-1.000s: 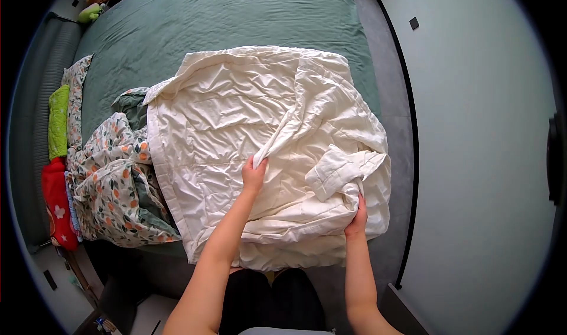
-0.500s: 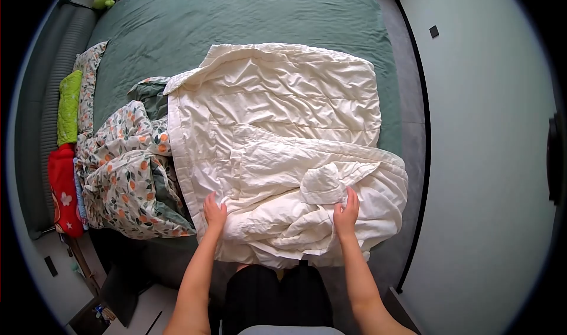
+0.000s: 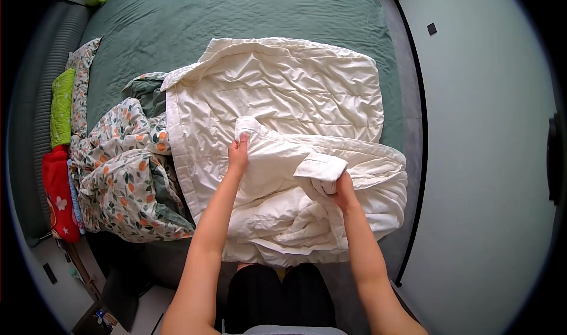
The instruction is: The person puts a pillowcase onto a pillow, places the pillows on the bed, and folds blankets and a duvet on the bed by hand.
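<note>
A white quilt (image 3: 301,96) lies partly folded on the green bed sheet (image 3: 295,10), its near half bunched up. My left hand (image 3: 238,153) grips a folded corner of the quilt left of its middle, thumb on top. On the right, my right hand (image 3: 342,190) is closed on another corner, which it holds raised and turned over; some of its fingers are hidden under the cloth. Left of the quilt, touching its edge, lies a crumpled duvet cover (image 3: 118,169) with an orange fruit and leaf print.
By the grey headboard (image 3: 50,93) stand a printed pillow (image 3: 85,69), a bright green folded cloth (image 3: 62,107) and a red cloth (image 3: 56,184) with a white flower. A pale wall (image 3: 484,158) rises beyond the strip of floor at right.
My left hand has moved up and right and taken hold of a quilt corner. My right hand has closed on the other corner and lifted it slightly.
</note>
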Demonstrator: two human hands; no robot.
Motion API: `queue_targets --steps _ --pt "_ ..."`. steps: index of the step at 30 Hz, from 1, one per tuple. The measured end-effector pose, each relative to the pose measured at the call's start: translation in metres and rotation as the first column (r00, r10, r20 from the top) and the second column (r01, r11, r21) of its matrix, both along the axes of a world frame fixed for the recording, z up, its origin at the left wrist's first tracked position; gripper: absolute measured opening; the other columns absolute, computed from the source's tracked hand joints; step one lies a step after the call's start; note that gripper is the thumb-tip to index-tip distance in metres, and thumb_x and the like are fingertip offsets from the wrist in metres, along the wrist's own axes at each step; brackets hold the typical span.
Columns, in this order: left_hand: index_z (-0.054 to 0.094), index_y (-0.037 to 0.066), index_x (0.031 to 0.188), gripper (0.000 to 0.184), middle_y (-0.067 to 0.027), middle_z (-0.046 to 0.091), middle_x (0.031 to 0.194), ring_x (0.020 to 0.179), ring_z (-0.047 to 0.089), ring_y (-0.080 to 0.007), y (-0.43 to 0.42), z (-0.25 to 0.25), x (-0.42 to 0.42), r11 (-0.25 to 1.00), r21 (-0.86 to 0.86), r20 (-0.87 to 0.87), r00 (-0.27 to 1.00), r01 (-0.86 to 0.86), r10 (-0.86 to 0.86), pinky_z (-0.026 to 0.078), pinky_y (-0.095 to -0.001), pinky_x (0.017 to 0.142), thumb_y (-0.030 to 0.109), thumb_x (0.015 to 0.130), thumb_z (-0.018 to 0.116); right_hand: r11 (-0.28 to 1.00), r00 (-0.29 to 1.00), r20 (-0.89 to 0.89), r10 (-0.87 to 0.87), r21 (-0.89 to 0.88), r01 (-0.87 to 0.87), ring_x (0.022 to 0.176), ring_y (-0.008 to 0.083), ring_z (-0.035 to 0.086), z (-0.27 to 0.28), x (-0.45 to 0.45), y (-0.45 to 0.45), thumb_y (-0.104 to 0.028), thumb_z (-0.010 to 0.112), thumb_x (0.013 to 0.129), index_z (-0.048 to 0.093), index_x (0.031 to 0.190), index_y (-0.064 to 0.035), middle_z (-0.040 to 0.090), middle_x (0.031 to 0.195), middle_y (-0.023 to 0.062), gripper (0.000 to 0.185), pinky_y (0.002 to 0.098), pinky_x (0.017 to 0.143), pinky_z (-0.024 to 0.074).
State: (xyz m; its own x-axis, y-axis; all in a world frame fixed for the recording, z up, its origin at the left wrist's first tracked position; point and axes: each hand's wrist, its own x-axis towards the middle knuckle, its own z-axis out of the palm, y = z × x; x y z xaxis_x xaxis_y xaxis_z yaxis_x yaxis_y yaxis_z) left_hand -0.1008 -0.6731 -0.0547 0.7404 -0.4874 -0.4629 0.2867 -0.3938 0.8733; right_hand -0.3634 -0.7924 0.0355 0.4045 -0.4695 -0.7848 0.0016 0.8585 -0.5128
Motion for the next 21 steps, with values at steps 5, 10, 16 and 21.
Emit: queue_targets --steps 5,10,16,21 --pt "0.059 0.005 0.079 0.025 0.0067 0.052 0.071 0.063 0.041 -0.0037 0.023 0.071 -0.029 0.953 -0.278 0.018 0.991 -0.121 0.131 0.035 -0.0181 0.059 0.028 0.088 0.052 0.783 0.792 -0.063 0.607 -0.124 -0.61 0.084 0.0166 0.059 0.041 0.041 0.0 -0.033 0.045 0.088 0.058 0.102 -0.0029 0.062 0.094 0.0062 0.035 0.0306 0.071 0.0461" --pt "0.062 0.004 0.086 0.022 0.0066 0.055 0.072 0.062 0.043 -0.0011 0.045 0.103 -0.047 0.958 -0.272 -0.256 0.967 -0.085 0.013 0.035 -0.0173 0.055 0.024 0.087 0.054 0.196 0.554 -0.666 0.499 -0.536 -0.821 0.07 0.0316 0.058 0.084 0.102 0.029 -0.033 0.052 0.079 0.064 0.085 -0.0107 0.061 0.075 0.0151 0.026 0.0386 0.062 0.0441" --pt "0.056 0.001 0.104 0.025 0.0005 0.059 0.09 0.08 0.05 -0.0053 0.06 0.104 -0.046 0.933 -0.358 -0.233 0.971 -0.043 -0.044 0.04 -0.0198 0.071 0.02 0.09 0.049 0.655 0.805 -0.373 0.462 -0.468 -0.593 0.069 0.0209 0.06 0.059 0.125 0.043 -0.025 0.048 0.084 0.064 0.088 -0.0036 0.063 0.075 0.0081 0.027 0.0309 0.061 0.0443" --pt "0.053 0.001 0.111 0.03 -0.0037 0.058 0.102 0.093 0.05 -0.0094 0.06 0.097 -0.051 0.914 -0.405 -0.158 0.983 0.021 -0.092 0.039 -0.0232 0.082 0.022 0.09 0.048 0.947 0.949 0.006 0.316 -0.055 -0.316 0.073 0.0144 0.059 0.052 0.131 0.033 -0.017 0.044 0.086 0.061 0.091 -0.0003 0.062 0.083 0.0057 0.025 0.0266 0.065 0.0457"
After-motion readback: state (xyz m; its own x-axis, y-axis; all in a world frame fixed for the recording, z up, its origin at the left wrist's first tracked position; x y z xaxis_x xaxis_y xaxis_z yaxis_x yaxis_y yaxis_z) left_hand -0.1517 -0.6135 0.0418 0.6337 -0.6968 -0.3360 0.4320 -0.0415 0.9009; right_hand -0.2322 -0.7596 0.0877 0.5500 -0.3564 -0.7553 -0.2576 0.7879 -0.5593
